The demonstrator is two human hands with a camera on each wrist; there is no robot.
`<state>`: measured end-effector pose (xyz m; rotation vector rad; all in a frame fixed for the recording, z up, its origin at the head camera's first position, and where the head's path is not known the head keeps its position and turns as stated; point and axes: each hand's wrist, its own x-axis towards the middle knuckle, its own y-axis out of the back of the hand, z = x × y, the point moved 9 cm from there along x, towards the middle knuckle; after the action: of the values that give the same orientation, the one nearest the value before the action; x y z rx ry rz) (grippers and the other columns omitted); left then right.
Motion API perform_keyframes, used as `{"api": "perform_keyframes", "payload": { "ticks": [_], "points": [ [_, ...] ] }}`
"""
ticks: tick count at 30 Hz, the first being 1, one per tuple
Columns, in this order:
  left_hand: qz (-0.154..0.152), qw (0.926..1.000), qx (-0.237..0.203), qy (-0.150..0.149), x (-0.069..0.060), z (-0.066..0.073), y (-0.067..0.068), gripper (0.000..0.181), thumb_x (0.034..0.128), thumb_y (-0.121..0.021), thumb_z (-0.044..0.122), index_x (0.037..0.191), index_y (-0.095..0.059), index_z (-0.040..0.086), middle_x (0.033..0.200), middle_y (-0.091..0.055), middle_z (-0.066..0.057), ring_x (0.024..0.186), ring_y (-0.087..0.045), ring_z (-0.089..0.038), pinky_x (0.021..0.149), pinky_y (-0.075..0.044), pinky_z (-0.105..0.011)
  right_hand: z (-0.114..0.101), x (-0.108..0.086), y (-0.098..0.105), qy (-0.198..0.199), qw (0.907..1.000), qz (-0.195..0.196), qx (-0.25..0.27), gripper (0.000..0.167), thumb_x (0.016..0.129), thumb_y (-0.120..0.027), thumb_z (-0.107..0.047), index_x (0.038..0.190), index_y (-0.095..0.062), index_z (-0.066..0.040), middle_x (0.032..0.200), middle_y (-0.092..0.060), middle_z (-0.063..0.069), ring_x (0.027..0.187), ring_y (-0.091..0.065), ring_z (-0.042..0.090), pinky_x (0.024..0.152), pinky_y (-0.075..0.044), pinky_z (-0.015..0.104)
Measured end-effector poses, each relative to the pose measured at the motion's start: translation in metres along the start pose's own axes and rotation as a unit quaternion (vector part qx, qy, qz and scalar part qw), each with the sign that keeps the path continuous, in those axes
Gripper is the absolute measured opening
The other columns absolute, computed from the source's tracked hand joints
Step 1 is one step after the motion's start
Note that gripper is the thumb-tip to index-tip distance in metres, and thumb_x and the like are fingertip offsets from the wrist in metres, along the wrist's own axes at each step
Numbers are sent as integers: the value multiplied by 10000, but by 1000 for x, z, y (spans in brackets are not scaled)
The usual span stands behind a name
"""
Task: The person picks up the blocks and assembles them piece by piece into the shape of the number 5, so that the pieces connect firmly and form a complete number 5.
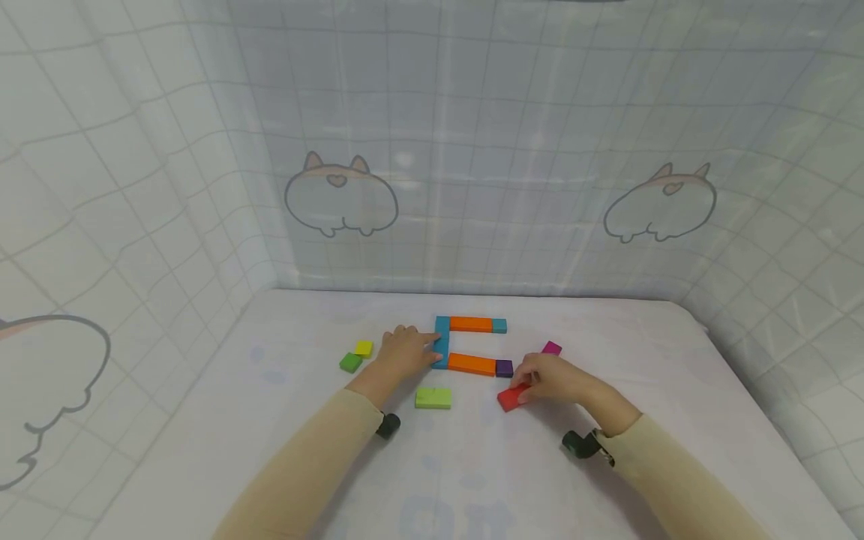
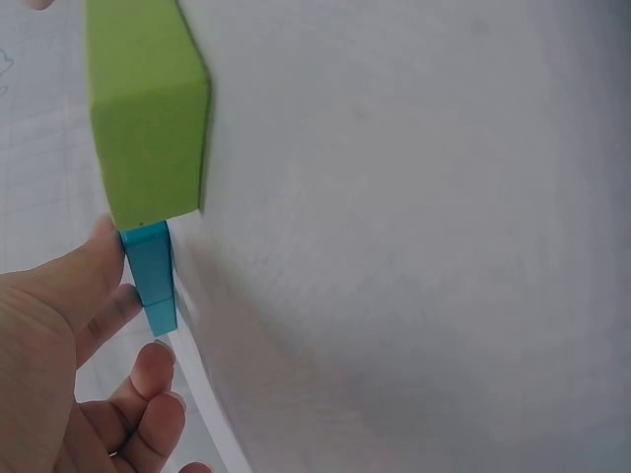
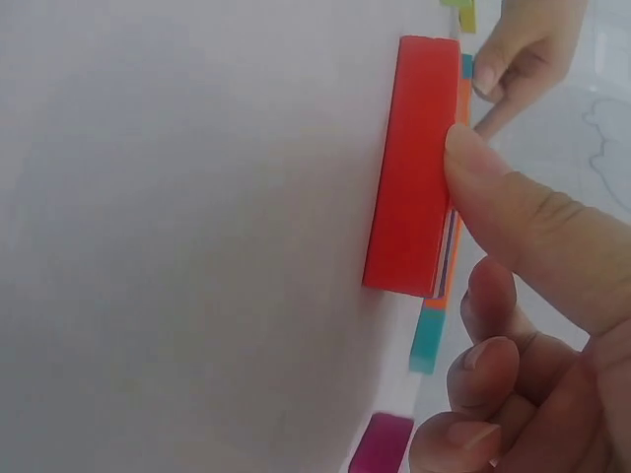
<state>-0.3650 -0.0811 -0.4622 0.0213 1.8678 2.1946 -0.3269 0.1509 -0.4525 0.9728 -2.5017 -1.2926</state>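
Note:
In the head view my left hand touches the left side of the blue bar with thumb and index finger extended. Two orange blocks run rightward from that bar, the far one ending at a small teal block, the near one at a purple block. My right hand grips a red block just below the purple piece. The right wrist view shows the thumb on the edge of the red block. A magenta block lies partly hidden behind that hand.
A light green block lies between the forearms. Left of the left hand are a yellow block and a green block. White cloth covers the table, and grid-patterned curtains stand around it.

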Motion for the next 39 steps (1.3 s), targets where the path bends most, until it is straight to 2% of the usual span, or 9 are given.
{"api": "perform_keyframes", "payload": {
  "ticks": [12,15,22,33,39],
  "points": [
    [-40,10000,-32,28,0,-1,-2,543,957,-615,518,1460,-533,329,1295,-584,-111,1120,-475,-298,974,-388,-496,-9,7,-12,55,9999,-125,-50,145,842,-820,-177,961,-772,-245,835,-567,-41,815,-534,156,690,-484,278],
    [-39,10000,-52,22,0,-1,-3,542,957,-615,519,1458,-535,328,1296,-584,-110,1118,-478,-296,970,-388,-495,-7,5,-10,-107,9999,9,-44,136,841,-823,-196,952,-762,-245,840,-568,-37,818,-529,157,691,-473,287],
    [0,10000,62,-44,1,1,-3,545,959,-607,523,1461,-531,328,1289,-589,-104,1098,-481,-289,968,-399,-494,-2,-7,0,-753,9954,587,-110,189,808,-853,-251,946,-740,-189,787,-544,-13,740,-511,162,623,-439,297],
    [34,9999,91,-32,1,0,-2,546,962,-601,524,1468,-519,337,1290,-589,-110,1120,-485,-302,996,-393,-519,5,-20,-2,-1487,9841,944,-213,318,779,-869,-313,1006,-729,-139,763,-551,7,696,-513,176,614,-442,315],
    [32,10000,77,-47,3,-1,-4,552,955,-608,529,1466,-520,342,1287,-592,-109,1114,-486,-297,983,-398,-513,3,-22,-8,-1697,9803,989,-207,373,790,-856,-350,1046,-729,-111,779,-575,9,707,-527,182,624,-460,307]
  ]
}}
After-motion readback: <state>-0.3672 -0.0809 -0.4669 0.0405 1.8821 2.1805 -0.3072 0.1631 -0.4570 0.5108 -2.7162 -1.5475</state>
